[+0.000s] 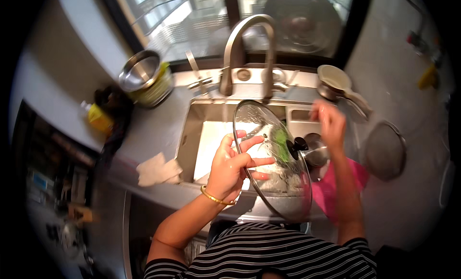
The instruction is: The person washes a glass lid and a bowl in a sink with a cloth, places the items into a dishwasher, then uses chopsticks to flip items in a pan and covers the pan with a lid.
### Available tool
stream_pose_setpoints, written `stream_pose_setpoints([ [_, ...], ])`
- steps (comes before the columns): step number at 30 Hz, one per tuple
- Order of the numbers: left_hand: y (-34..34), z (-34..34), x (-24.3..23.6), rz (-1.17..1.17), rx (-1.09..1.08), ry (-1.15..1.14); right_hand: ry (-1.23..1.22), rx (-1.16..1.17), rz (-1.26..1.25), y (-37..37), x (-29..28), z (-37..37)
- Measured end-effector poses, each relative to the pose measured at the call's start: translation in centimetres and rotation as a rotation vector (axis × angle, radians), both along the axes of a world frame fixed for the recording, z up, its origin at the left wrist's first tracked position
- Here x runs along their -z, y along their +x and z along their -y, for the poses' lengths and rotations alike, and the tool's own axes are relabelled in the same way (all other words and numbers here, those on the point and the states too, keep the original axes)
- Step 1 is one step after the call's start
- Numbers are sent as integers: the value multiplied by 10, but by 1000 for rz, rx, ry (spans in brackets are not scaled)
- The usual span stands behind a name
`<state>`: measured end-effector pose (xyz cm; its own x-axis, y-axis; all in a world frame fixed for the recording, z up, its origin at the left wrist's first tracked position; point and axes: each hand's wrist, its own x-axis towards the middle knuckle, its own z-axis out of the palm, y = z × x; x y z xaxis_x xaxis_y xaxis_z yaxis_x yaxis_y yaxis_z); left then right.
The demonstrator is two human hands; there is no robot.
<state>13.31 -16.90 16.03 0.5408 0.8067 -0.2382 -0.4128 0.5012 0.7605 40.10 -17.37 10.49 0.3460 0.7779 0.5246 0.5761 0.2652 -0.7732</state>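
My left hand [235, 168] grips the left rim of a wet glass pot lid [266, 183] with a black knob, tilted over the steel sink [185, 147]. My right hand [328, 119] is raised right of the lid, apart from it, motion-blurred, with fingers curled; whether anything is in them is unclear. Behind the lid show a steel faucet [245, 24], something green [279, 139] and a steel vessel [315, 156]. A pink cloth or bag [351, 177] lies behind my right forearm.
Stacked bowls [139, 75], a yellow bottle [100, 116] and beige cloths [156, 171] sit left of the sink. A handled pan [333, 78] and a round mesh or lid [384, 149] are at the right. A window [187, 19] stands behind.
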Motion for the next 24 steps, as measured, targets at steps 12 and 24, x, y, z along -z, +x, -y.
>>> stream_pose_setpoints([
  [12,-157,46,-40,-177,-354,75,-383,-109,-688,159,216,-308],
  [24,-343,50,-115,-1288,-496,1128,-266,-509,-284,-192,163,-99],
])
